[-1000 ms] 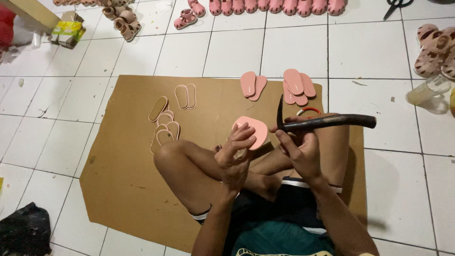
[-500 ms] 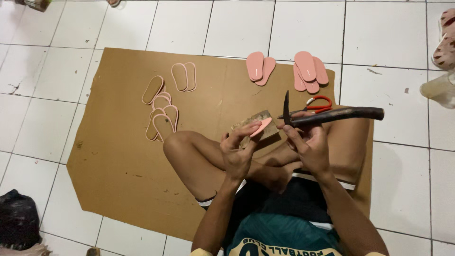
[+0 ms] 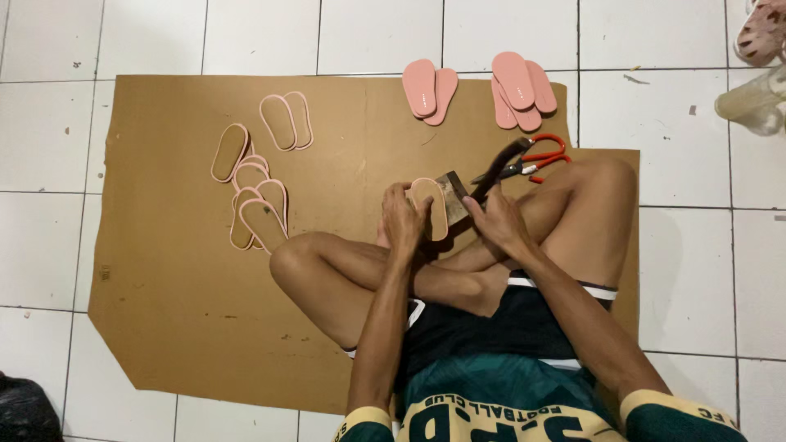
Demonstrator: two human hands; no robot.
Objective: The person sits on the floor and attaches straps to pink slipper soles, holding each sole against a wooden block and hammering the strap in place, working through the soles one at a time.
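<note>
I sit cross-legged on a brown cardboard sheet (image 3: 188, 286). My left hand (image 3: 401, 219) presses a pink sandal sole (image 3: 430, 209), tan side up, onto a small wooden block (image 3: 454, 196) in front of my shins. My right hand (image 3: 498, 219) grips the dark handle of a hammer-like tool (image 3: 495, 169) angled over the block. Red-handled scissors (image 3: 540, 160) lie just beyond the tool, beside my right knee.
Several tan-faced soles (image 3: 254, 200) lie in a cluster on the cardboard's left, with a pair (image 3: 286, 121) above them. Pink soles sit at the far edge in two small stacks (image 3: 430, 88) (image 3: 520, 86). White floor tiles surround the sheet; a plastic bottle (image 3: 753, 102) lies at right.
The sole, held up in my left hand a second ago, now lies flat on the block. The tool has swung from level to angled down toward the block. The camera tilted downward.
</note>
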